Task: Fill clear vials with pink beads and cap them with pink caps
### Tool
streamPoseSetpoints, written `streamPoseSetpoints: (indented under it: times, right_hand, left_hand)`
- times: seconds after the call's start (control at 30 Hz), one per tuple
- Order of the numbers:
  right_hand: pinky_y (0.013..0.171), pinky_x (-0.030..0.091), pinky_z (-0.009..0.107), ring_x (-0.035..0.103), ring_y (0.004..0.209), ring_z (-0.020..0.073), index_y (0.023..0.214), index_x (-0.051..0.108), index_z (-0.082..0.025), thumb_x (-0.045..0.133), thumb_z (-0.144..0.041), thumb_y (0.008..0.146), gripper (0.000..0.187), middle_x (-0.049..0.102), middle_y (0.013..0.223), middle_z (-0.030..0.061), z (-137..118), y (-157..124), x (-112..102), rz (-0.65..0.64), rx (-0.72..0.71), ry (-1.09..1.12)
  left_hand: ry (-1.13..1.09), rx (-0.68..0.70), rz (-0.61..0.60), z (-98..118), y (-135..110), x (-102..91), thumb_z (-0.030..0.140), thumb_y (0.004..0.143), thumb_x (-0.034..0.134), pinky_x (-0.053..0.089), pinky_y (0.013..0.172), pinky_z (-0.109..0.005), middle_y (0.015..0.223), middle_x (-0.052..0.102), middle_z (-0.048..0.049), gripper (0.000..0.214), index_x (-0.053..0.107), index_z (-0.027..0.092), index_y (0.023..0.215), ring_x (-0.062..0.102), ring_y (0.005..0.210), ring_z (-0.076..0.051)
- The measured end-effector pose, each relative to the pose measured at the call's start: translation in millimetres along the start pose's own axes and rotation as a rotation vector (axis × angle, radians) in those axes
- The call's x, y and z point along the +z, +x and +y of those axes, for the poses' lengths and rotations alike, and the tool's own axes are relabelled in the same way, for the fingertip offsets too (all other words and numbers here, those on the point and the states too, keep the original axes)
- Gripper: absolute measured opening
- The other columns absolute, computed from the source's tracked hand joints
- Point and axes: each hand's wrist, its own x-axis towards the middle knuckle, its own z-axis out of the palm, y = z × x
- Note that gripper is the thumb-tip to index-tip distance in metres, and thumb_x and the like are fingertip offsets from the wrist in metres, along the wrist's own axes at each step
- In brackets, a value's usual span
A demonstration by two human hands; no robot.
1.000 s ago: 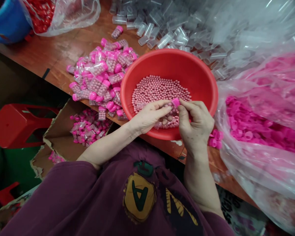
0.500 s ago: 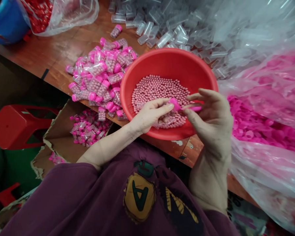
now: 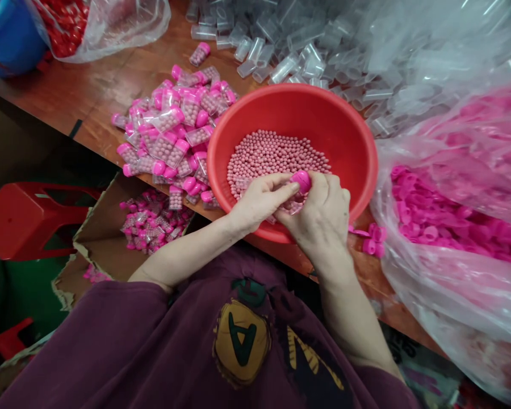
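From my end, the table [image 3: 106, 74] carries a heap of clear tubes [image 3: 298, 62] at the back, a bag [image 3: 447, 295] of pink caps [image 3: 430, 224] on the right and a red bowl [image 3: 351, 128] in the middle, with a pile of vials [image 3: 168, 125] just left of it. Over the bowl I have my left hand [image 3: 258, 201] closed on a vial and my right hand [image 3: 321, 213] curled against it, its grip impossible for me to tell; the vial's lid [image 3: 301, 181] shows between my hands, above the beads [image 3: 276, 150].
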Motion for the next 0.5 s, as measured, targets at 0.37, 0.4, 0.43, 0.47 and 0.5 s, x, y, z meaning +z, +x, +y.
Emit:
streamPoseSetpoints:
  times: [0.37, 0.4, 0.43, 0.47, 0.5]
  right_hand:
    - [0.085, 0.057, 0.053, 0.07, 0.1, 0.0354, 0.133, 0.054, -0.026, 0.077, -0.046, 0.09, 0.053, 0.07, 0.108, 0.0117, 11.8, 0.2, 7.5, 0.047, -0.074, -0.023]
    - [0.087, 0.058, 0.054, 0.07, 0.102, 0.0362, 0.134, 0.054, -0.026, 0.079, -0.043, 0.09, 0.054, 0.071, 0.11, 0.0128, 11.3, -0.1, 6.5, 0.036, -0.063, -0.005]
    - [0.089, 0.058, 0.055, 0.071, 0.104, 0.0369, 0.136, 0.055, -0.026, 0.081, -0.042, 0.089, 0.056, 0.072, 0.113, 0.0136, 11.2, 0.2, 5.6, 0.023, -0.059, 0.022]
    - [0.091, 0.059, 0.056, 0.072, 0.106, 0.0374, 0.14, 0.055, -0.026, 0.083, -0.041, 0.089, 0.06, 0.073, 0.116, 0.0143, 12.1, 1.0, 4.7, 0.009, -0.06, 0.066]
    - [0.093, 0.059, 0.058, 0.072, 0.109, 0.0376, 0.146, 0.053, -0.027, 0.084, -0.042, 0.089, 0.066, 0.073, 0.122, 0.0147, 13.8, 2.6, 3.5, -0.006, -0.06, 0.13]
  left_hand:
    - [0.012, 0.094, -0.121, -9.6, 2.4, -6.3, 0.053, 0.074, 0.104, 0.058, 0.08, -0.025, 0.092, 0.08, -0.0018, 0.046, 0.087, 0.018, 0.1, 0.07, 0.084, -0.013]
    - [0.024, 0.09, -0.125, -11.0, 2.0, -4.7, 0.054, 0.076, 0.102, 0.058, 0.082, -0.026, 0.095, 0.08, -0.0025, 0.046, 0.087, 0.018, 0.101, 0.07, 0.086, -0.013]
    - [0.046, 0.094, -0.126, -11.5, 1.4, -2.8, 0.055, 0.079, 0.1, 0.058, 0.082, -0.027, 0.096, 0.08, -0.003, 0.046, 0.086, 0.018, 0.103, 0.07, 0.086, -0.014]
    - [0.078, 0.108, -0.123, -10.6, 1.1, -1.2, 0.056, 0.083, 0.098, 0.058, 0.081, -0.027, 0.097, 0.08, -0.0035, 0.046, 0.085, 0.018, 0.106, 0.069, 0.086, -0.014]
    - [0.124, 0.134, -0.115, -7.7, 1.3, -0.9, 0.057, 0.087, 0.094, 0.058, 0.081, -0.028, 0.098, 0.08, -0.0041, 0.045, 0.084, 0.019, 0.109, 0.069, 0.086, -0.014]
